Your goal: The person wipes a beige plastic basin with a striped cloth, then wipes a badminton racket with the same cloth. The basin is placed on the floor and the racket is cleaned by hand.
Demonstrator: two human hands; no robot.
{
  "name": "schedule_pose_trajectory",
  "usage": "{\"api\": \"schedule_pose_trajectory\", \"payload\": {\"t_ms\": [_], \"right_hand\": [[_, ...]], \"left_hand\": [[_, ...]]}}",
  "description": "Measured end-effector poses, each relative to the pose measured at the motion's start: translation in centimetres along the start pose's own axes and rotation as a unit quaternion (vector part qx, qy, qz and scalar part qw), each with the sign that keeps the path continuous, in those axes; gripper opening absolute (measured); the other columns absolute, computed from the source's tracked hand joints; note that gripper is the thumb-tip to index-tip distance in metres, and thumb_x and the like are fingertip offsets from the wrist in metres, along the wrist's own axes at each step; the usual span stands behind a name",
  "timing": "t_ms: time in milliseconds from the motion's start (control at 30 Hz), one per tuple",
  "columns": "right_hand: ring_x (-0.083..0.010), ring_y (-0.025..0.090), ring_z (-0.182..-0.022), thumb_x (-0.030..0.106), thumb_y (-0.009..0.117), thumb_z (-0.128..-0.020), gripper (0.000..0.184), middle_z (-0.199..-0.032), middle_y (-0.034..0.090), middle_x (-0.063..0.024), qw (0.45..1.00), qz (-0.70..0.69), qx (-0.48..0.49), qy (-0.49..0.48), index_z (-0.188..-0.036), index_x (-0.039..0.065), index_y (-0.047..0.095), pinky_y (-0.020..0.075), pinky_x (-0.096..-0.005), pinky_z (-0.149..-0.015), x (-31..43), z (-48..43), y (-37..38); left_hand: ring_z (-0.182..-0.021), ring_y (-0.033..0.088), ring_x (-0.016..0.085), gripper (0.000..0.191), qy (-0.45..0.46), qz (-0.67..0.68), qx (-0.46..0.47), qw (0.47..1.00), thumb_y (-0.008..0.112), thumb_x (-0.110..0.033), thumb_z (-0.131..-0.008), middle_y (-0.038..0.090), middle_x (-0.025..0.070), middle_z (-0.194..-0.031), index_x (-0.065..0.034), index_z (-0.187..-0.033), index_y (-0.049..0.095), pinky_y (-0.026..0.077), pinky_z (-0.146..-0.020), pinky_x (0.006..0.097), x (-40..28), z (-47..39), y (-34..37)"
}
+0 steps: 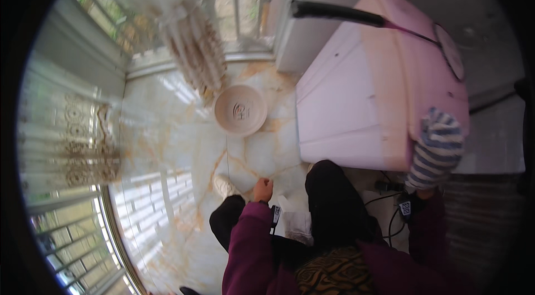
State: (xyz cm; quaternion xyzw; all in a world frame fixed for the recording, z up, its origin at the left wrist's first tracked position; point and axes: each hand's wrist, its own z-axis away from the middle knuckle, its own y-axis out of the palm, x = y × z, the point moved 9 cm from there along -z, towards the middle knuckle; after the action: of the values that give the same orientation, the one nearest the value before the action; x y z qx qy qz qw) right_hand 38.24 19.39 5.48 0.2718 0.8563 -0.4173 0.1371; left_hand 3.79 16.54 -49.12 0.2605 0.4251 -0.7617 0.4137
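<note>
My right hand is inside a blue-and-white striped cloth mitt [438,144], which lies against the near right corner of a large pink plastic box [347,98]. The cloth hides the fingers of my right hand [436,148]. Over my left knee, my bare left hand [263,189] hangs with its fingers curled in and nothing seen in it. Beyond that hand, a round pink basin [240,111] with dark print on its bottom stands on the marble-patterned floor [267,153]. A badminton racket [347,14] with a black grip lies across the top of the box.
Sheer patterned curtains [192,44] hang by barred windows at the far side and on the left. A black cable [382,199] runs beside my right wrist. A white, partly transparent packet [297,226] is between my legs. A grey surface [495,136] adjoins the box's right side.
</note>
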Motion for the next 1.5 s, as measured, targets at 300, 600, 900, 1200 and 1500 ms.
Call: {"api": "schedule_pose_trajectory", "payload": {"t_ms": [300,600,900,1200,1500], "right_hand": [[-0.0174,0.057,-0.102,0.018,0.048,-0.098,0.029,-0.111,0.062,-0.0086,0.978,-0.202,0.025,0.044,-0.117,-0.002,0.056,0.0458,-0.0286,-0.091,0.5,0.0,0.5],[-0.0189,0.057,-0.104,0.019,0.048,-0.098,0.030,-0.113,0.061,-0.0094,0.942,-0.329,0.017,0.065,-0.118,-0.002,0.056,0.0455,-0.0302,-0.093,0.2,-0.7,1.6],[-0.0204,0.056,-0.105,0.021,0.047,-0.098,0.032,-0.114,0.061,-0.0102,0.912,-0.401,0.017,0.080,-0.120,-0.001,0.055,0.0452,-0.0318,-0.094,0.2,0.0,1.8],[-0.0219,0.056,-0.107,0.022,0.047,-0.098,0.033,-0.116,0.060,-0.0110,0.875,-0.471,0.016,0.113,-0.121,-0.001,0.055,0.0449,-0.0333,-0.096,1.0,-1.1,3.1],[-0.0234,0.056,-0.109,0.024,0.047,-0.098,0.035,-0.118,0.059,-0.0118,0.861,-0.494,0.021,0.116,-0.122,-0.001,0.054,0.0446,-0.0349,-0.097,1.0,-0.4,3.0]], "left_hand": [[-0.068,0.069,0.019,0.035,-0.012,0.004,0.058,0.998,0.062,-0.028,-0.089,0.069,0.0128,-0.081,0.0059,-0.098,0.064,0.053,-0.059,0.0313,-1.7,2.3,3.1],[-0.074,0.060,0.010,0.019,0.134,0.219,-0.043,0.966,0.055,-0.014,-0.097,0.065,0.0076,-0.087,0.0034,-0.103,0.058,0.046,-0.064,0.0233,-21.5,6.1,-5.2],[-0.119,0.048,0.038,0.052,0.555,-0.180,-0.342,0.736,0.068,-0.005,-0.081,0.049,0.0220,-0.129,-0.0006,-0.129,0.048,0.040,-0.101,0.0424,-55.4,15.9,-21.6],[-0.134,0.035,0.035,0.083,0.366,-0.448,-0.284,0.765,0.073,-0.027,-0.078,0.044,0.0138,-0.139,-0.0122,-0.147,0.030,0.021,-0.104,0.0665,-62.8,6.9,-20.9],[-0.070,0.061,0.042,0.029,0.417,-0.441,-0.127,0.784,0.073,-0.025,-0.078,0.061,0.0196,-0.069,-0.0040,-0.089,0.057,0.047,-0.061,0.0477,-59.6,8.4,-15.7]]}}
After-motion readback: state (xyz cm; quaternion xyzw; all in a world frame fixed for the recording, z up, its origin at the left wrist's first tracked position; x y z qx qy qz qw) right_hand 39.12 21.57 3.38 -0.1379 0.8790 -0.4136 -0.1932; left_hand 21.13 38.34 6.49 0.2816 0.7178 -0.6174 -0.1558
